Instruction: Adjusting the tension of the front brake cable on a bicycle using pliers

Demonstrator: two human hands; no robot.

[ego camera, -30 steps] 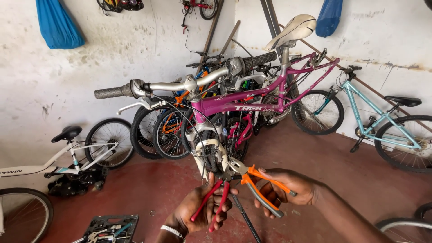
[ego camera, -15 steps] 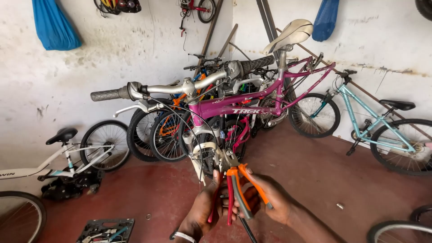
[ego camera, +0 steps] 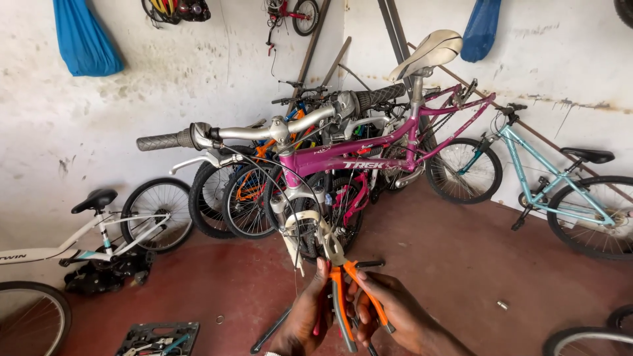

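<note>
Both hands have closed in together since the earlier frames, where the right hand held the orange-handled pliers apart to the right; the pliers [ego camera: 348, 290] now sit between the two hands at the bottom centre of the view, just below the front fork of the magenta bicycle [ego camera: 369, 158].

Pliers: long axis runs from lower right to upper left, handles toward the person, metal nose pointing up at the fork and the thin cable [ego camera: 295, 264] hanging there. Whether the nose grips the cable cannot be told.

Right hand [ego camera: 395, 316]: fingers curled narrowly around the orange handles, holding the pliers.

Left hand [ego camera: 308, 316]: fingers closed on a second, red-handled tool [ego camera: 319, 316], touching the pliers' left side; the tool is mostly hidden.

Magenta bicycle: raised, handlebar [ego camera: 264, 132] with grey grip pointing left, white saddle [ego camera: 427, 51] at the top.

Surroundings: dark red floor [ego camera: 448, 277]; an open tool case [ego camera: 158, 337] lies at lower left. A white bicycle [ego camera: 86, 237] stands at left, a light-blue bicycle [ego camera: 560, 191] at right, several others packed behind against the stained white wall [ego camera: 79, 132]. Two blue bags [ego camera: 86, 39] hang on the wall
</note>
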